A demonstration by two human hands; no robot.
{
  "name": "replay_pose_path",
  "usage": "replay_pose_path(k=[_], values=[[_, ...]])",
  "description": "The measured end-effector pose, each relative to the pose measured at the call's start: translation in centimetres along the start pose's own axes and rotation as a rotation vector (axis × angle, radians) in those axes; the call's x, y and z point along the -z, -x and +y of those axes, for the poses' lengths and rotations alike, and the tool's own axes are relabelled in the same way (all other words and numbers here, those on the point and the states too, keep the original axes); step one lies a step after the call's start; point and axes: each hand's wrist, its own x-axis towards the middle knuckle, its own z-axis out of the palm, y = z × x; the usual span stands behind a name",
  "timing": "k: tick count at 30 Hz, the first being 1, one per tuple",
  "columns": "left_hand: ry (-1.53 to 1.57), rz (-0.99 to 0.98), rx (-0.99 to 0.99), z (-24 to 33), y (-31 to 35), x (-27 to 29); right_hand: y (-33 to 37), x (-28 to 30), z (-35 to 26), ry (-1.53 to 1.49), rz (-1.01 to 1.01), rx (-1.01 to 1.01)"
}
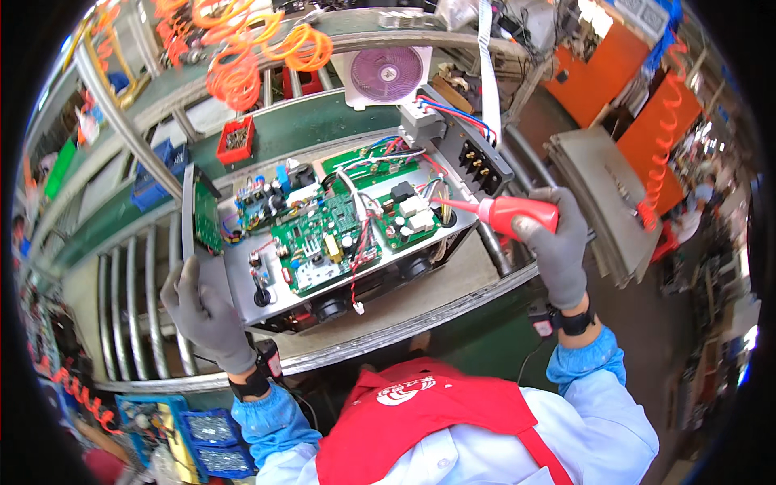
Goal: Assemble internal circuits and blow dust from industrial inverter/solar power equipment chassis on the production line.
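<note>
My right hand [558, 246], in a grey glove, is closed around a red squeeze bottle [517, 216] with a long thin nozzle. The nozzle points left, over white components at the right end of an open metal chassis [239, 291]. Green circuit boards [327, 226], wires and connectors fill the chassis. My gloved left hand [202, 311] rests by the chassis's left front corner, fingers apart, near the upright front panel [194, 206]. One loose lead with a white plug [359, 307] hangs over the near side. Whether the nozzle tip touches anything, I cannot tell.
The chassis lies on a roller conveyor [141, 303] with a metal front rail [388, 333]. Behind it stand a red bin of small parts [235, 139], blue bins [158, 174] and a fan unit [386, 74]. Orange coiled hoses [234, 77] hang above. Flat panels [602, 194] are stacked at right.
</note>
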Motion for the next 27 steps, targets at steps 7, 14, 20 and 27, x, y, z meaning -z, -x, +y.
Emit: replay_pose_path(k=[7, 14, 20, 27], values=[[-0.112, 0.033, -0.034, 1.5, -1.0, -0.9, 1.9, -0.2, 8.9, -0.094, 0.126, -0.022], [-0.307, 0.036, 0.166, 4.1, -1.7, -1.8, 1.0, -1.1, 12.1, -0.348, 0.087, -0.067], [-0.366, 0.048, 0.186, 4.9, -1.7, -2.3, 0.2, -0.5, 13.2, -0.384, -0.008, -0.100], [-0.375, 0.026, 0.232, 5.1, -1.8, -2.3, -0.5, -1.4, 14.3, -0.342, 0.015, 0.060]])
